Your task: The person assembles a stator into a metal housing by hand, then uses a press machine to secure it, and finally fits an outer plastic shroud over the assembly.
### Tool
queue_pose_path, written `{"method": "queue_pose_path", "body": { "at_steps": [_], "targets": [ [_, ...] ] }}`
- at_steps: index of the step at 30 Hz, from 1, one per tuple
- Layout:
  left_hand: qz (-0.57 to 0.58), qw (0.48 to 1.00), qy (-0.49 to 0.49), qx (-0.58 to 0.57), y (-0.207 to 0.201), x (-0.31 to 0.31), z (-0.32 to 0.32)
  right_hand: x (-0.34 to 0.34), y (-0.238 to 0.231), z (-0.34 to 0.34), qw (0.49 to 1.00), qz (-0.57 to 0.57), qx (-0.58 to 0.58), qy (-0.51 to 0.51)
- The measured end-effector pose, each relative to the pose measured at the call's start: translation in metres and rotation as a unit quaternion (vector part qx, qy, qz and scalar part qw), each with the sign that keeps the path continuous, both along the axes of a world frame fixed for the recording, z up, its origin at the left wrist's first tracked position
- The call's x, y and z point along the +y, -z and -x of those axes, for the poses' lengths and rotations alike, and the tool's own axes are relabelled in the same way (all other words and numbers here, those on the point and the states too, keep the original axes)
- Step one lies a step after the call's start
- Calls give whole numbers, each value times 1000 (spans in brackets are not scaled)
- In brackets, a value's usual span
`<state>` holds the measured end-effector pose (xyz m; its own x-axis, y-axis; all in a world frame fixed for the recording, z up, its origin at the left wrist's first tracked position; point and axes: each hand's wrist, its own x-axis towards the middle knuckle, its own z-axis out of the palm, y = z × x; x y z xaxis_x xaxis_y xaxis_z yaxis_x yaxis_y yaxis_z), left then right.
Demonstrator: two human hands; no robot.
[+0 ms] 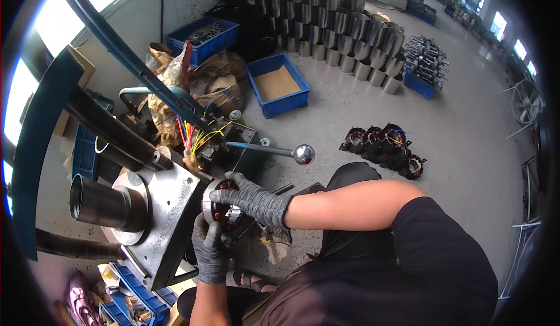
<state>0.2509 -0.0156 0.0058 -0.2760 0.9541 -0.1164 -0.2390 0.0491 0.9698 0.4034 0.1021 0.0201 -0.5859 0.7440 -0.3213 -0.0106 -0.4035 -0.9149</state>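
Note:
I hold a motor stator (209, 204), a silver ring with reddish windings inside, at the near edge of a steel machine table (169, 200). My left hand (210, 253), in a grey knit glove, grips it from below, with the thumb up against its side. Across its top and far side lies my gloved right hand (254, 200), fingers closed over the rim. Part of the stator is hidden behind the gloves. On the table, to the left of the stator, a hollow steel cylinder (96, 203) sits on a round flange.
A lever with a shiny ball knob (304, 154) juts out beyond my right hand. Coloured wires (195, 139) rise behind the table. Black-cased stators (382, 145) lie on the floor to the right. Farther off are a blue bin (278, 85) and stacked metal sleeves (332, 28).

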Motion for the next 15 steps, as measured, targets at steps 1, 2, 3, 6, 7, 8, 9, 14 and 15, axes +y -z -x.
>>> {"method": "queue_pose_path", "body": {
  "at_steps": [1,2,3,6,7,8,9,14,15],
  "targets": [
    [20,1000,5,-6,4,-7,12,-6,-9,2,999,12,44,-14],
    [41,999,10,-10,11,-11,21,-7,-4,10,999,15,42,-15],
    [20,999,-7,-31,16,-9,19,-6,8,15,999,0,46,-29],
    [12,999,-24,-35,22,-5,17,-6,22,23,998,43,36,4],
    [19,999,-17,-32,19,-5,17,-7,18,21,998,50,40,18],
    [25,999,-9,-30,15,-5,18,-8,14,20,997,57,44,30],
    [42,999,-4,-16,13,-7,18,-10,9,18,995,76,57,26],
    [-21,997,-4,79,4,-8,7,-9,15,23,994,37,89,42],
    [-50,994,-11,101,5,-6,5,-10,14,24,997,18,66,29]
  ]
}}
